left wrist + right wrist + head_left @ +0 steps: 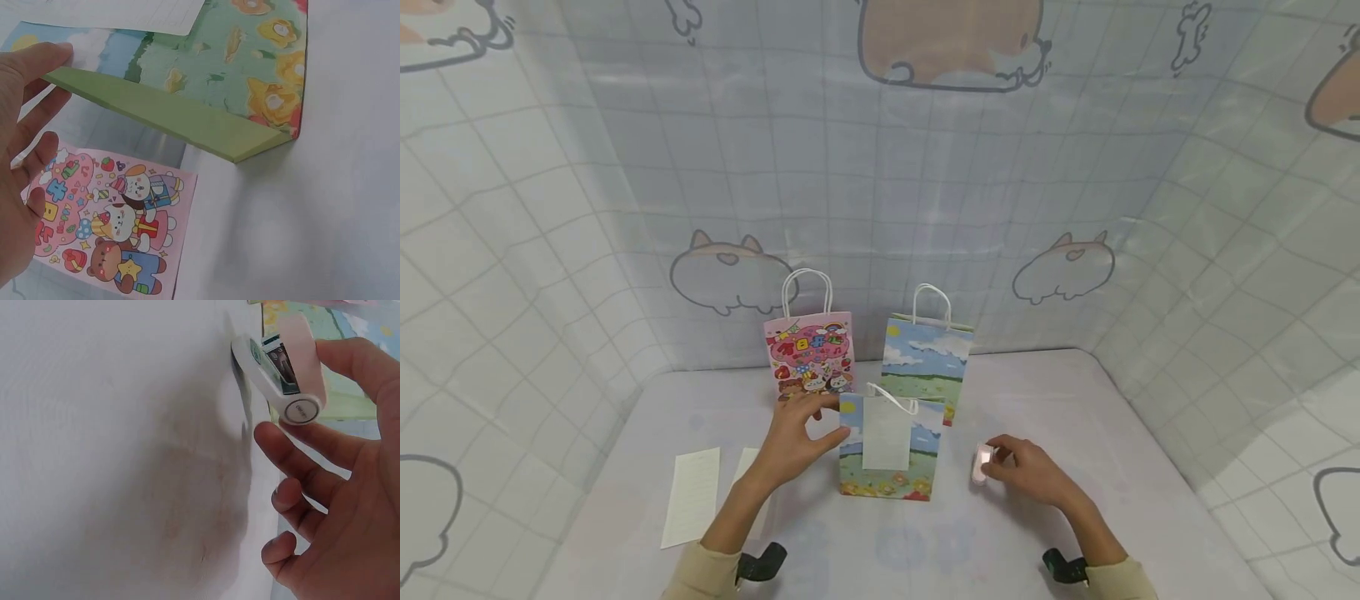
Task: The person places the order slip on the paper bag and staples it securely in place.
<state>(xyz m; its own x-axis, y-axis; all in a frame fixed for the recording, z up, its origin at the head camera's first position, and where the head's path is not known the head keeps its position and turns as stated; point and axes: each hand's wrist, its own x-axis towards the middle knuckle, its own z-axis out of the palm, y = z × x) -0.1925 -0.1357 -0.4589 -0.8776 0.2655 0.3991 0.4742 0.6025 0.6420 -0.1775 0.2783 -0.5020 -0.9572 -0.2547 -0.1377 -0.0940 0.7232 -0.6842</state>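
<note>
A small paper gift bag (850,471) with a sky-and-flowers print stands at the front, a white lined sheet (886,433) lying against its face under a white handle. My left hand (793,437) holds this bag by its left side, thumb on the printed face, as the left wrist view shows. To the right, my right hand (1026,471) pinches a small pink and white stapler (309,356) between thumb and index finger, close over the table. The other right fingers (290,494) are loosely bent and touch nothing.
Behind stand a pink cartoon gift bag (808,354) and another sky-print gift bag (925,358), both with white handles. Two white paper sheets lie at the left, one sheet (692,496) in full view, the other partly behind my left forearm. A patterned curtain (880,183) surrounds the table.
</note>
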